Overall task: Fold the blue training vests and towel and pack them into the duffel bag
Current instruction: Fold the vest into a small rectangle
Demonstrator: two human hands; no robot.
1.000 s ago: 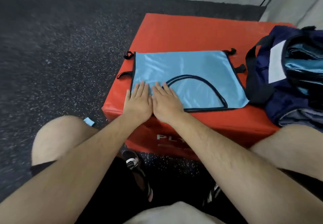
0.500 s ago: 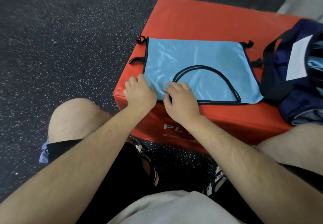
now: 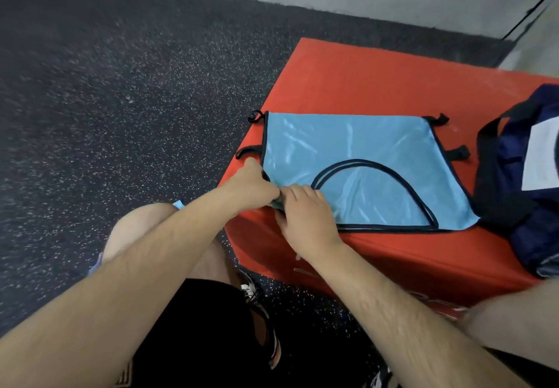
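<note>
Right now my hands are together at the near left corner of the vest (image 3: pixel 363 151). My left hand (image 3: pixel 252 186) has its fingers curled on the black-trimmed left edge. My right hand (image 3: pixel 305 209) pinches the same corner from the other side, knuckles almost touching the left. The corner looks slightly lifted between them, so I judge I am about to start a fold across towards the right.

The vest lies flat on the red worktop (image 3: pixel 363 79), close to its near edge, with short black straps sticking out on both sides. Two lines of trim curve together at the neck, which suggests it is already doubled over once. It needs at least one more fold before it is small enough to pack.

The duffel bag (image 3: pixel 514 206) sits on the worktop just right of the vest, touching its far corner. I cannot tell what is already inside. A light blue scrap (image 3: pixel 178 204) shows by my left knee on the floor (image 3: pixel 121 85), but I cannot tell what it is. No towel is in view, so that remains too.
</note>
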